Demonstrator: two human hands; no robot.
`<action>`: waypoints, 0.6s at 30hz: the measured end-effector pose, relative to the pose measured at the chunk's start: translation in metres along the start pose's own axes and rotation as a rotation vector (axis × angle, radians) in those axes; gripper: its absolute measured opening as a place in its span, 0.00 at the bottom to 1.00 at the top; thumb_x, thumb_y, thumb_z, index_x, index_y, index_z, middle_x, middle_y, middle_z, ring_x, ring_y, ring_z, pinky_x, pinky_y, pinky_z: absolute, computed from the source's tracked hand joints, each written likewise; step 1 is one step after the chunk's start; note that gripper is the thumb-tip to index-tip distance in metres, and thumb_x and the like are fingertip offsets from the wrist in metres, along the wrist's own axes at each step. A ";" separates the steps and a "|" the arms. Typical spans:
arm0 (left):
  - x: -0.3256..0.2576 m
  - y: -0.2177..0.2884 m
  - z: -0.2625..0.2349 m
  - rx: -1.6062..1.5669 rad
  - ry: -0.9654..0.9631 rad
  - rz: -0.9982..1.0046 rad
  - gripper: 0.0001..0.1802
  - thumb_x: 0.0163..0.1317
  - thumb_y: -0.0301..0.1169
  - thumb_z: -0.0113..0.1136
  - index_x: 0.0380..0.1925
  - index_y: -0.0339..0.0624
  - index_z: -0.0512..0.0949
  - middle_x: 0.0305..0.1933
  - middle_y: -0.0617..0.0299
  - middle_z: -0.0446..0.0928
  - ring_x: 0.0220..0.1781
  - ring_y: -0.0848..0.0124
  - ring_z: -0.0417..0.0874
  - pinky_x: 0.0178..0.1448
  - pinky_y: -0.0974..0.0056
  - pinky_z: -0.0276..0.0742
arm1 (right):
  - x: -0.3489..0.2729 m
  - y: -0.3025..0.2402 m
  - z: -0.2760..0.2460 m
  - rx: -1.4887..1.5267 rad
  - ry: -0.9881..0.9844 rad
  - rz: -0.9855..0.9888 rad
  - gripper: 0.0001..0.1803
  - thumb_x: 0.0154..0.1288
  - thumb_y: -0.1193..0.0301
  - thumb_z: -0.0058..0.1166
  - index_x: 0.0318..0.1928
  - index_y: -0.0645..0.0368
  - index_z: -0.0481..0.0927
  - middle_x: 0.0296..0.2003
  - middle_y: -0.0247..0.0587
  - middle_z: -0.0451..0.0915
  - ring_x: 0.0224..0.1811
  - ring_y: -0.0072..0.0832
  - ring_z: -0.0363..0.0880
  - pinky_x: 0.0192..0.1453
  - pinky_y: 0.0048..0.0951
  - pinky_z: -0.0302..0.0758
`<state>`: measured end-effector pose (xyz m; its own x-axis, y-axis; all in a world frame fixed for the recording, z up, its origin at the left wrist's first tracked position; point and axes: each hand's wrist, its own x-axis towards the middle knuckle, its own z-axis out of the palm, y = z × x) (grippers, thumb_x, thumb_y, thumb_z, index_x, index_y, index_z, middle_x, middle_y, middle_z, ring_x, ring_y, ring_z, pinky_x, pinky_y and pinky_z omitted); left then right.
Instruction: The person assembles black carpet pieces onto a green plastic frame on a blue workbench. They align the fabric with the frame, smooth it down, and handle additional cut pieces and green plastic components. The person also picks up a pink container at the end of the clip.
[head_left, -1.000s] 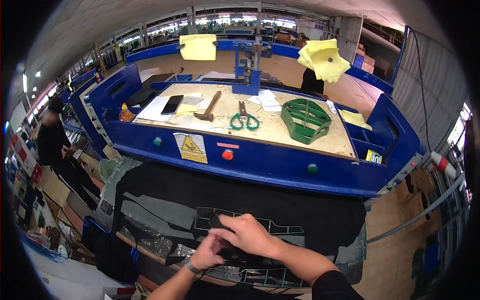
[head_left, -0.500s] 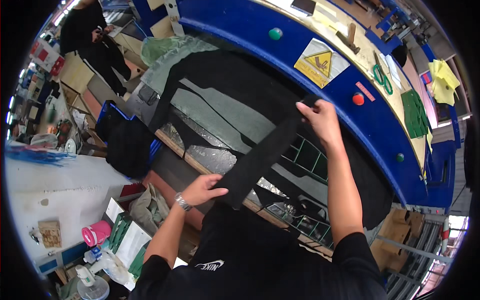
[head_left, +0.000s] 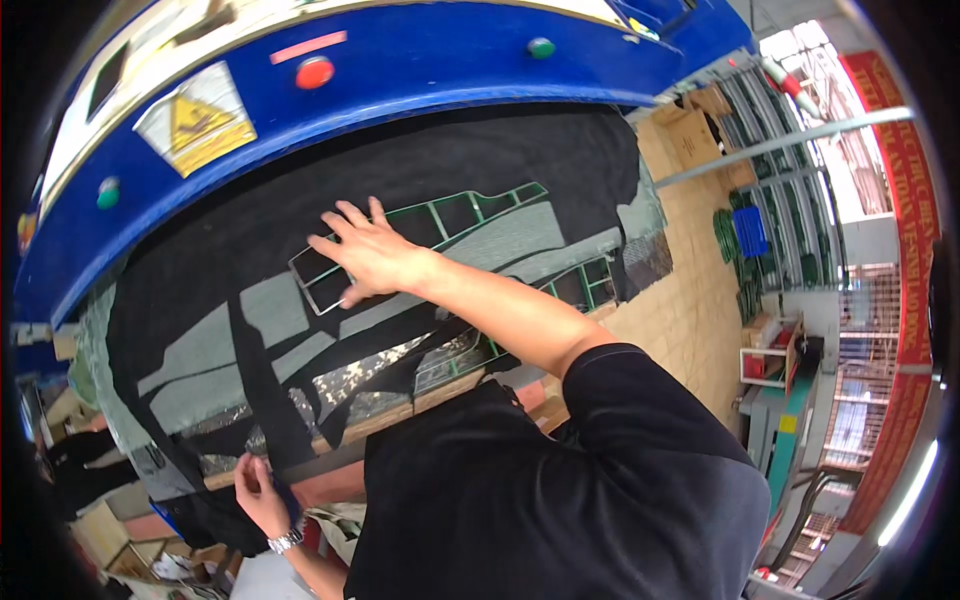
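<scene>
My right hand point(head_left: 368, 255) reaches across the worktable with fingers spread over the left end of a green-edged metal cutting die point(head_left: 440, 222). This die lies on a large sheet of black material point(head_left: 480, 150) that has long openings cut out of it. At the near left edge of the table, my left hand point(head_left: 262, 500) has its fingers curled together; whatever they hold, if anything, cannot be made out. Just beside it ends a black strip point(head_left: 262, 385) that runs down across the grey-green surface point(head_left: 205, 350). A second green die point(head_left: 588, 288) lies to the right, partly behind my right arm.
Behind the table runs a blue machine beam point(head_left: 420, 75) with a red button point(head_left: 314, 72), green buttons and a yellow warning sign point(head_left: 195, 118). A wooden edge strip point(head_left: 400, 412) borders the near side. Racks with metal rails point(head_left: 790, 180) stand at the right, past a tiled floor point(head_left: 670, 330).
My view has swung to the right. The black strip is no longer stretched between both hands. My right hand has come down onto the die, and my left hand is at the near left edge.
</scene>
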<state>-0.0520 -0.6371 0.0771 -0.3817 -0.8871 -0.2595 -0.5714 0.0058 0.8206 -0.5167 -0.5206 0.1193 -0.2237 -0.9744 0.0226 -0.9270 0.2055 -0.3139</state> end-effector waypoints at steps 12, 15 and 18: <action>0.135 0.138 0.189 0.110 -0.348 -0.013 0.21 0.73 0.39 0.62 0.59 0.39 0.79 0.43 0.60 0.85 0.42 0.72 0.85 0.43 0.67 0.80 | -0.027 0.055 -0.091 0.118 -0.003 -0.143 0.50 0.45 0.59 0.78 0.70 0.51 0.70 0.69 0.46 0.69 0.68 0.47 0.70 0.64 0.55 0.74; 0.129 0.164 0.220 0.424 -0.242 0.225 0.23 0.62 0.41 0.70 0.51 0.36 0.81 0.37 0.53 0.83 0.38 0.60 0.84 0.45 0.57 0.79 | -0.045 0.089 -0.122 0.027 0.055 -0.045 0.49 0.44 0.61 0.77 0.70 0.52 0.70 0.66 0.47 0.73 0.64 0.48 0.75 0.65 0.50 0.74; 0.128 0.161 0.234 0.461 -0.085 0.349 0.24 0.57 0.39 0.75 0.47 0.36 0.80 0.44 0.49 0.80 0.45 0.55 0.82 0.51 0.54 0.79 | -0.076 0.146 -0.123 -0.058 0.037 0.096 0.52 0.44 0.64 0.77 0.73 0.51 0.67 0.71 0.48 0.69 0.70 0.49 0.68 0.71 0.48 0.68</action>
<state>-0.3626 -0.6421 0.0569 -0.6508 -0.7561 -0.0692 -0.6510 0.5088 0.5633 -0.6720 -0.4054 0.1882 -0.3218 -0.9463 0.0303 -0.9164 0.3033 -0.2612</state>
